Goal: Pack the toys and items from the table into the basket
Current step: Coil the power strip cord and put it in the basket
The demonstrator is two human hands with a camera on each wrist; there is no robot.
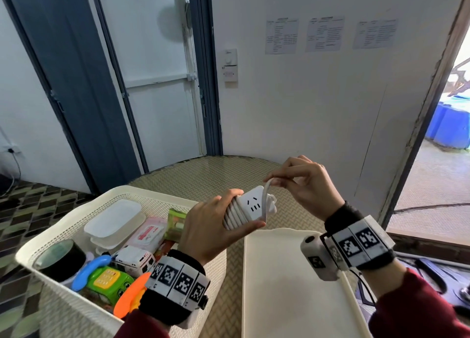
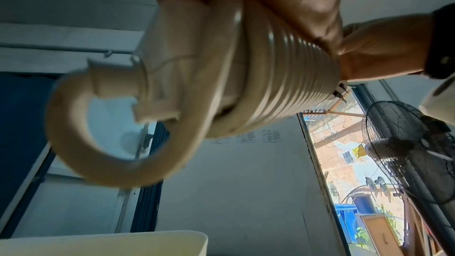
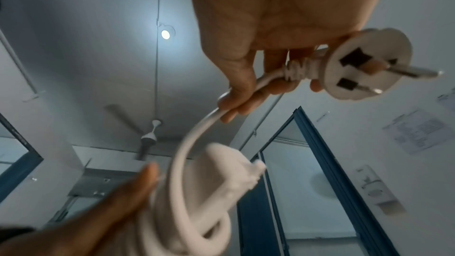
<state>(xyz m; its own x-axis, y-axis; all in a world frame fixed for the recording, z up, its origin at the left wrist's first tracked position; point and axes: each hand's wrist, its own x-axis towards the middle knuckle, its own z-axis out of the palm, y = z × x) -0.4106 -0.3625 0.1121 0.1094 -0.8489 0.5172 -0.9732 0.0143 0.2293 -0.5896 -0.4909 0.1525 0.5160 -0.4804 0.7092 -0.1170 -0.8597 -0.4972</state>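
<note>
left hand (image 1: pixel 211 226) wrapped round power strip (image 1: pixel 250 205), above table, right of basket (image 1: pixel 76 218) | right hand (image 1: pixel 302 182) pinching cord (image 3: pixel 197 135) by plug (image 3: pixel 364 67) | basket nearly full, strip left to pack

Plug (image 3: pixel 366 69) hidden behind the right hand (image 1: pixel 302 182) in the head view; power strip (image 3: pixel 221 174) motion-blurred.

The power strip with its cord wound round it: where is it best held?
Probably round the wound middle of the power strip, coming from its left side, as the left hand does: the cord coils make a thick, ridged body that fingers wrap well. The plug end hangs free, so the right hand pinches the cord just behind it.
</note>
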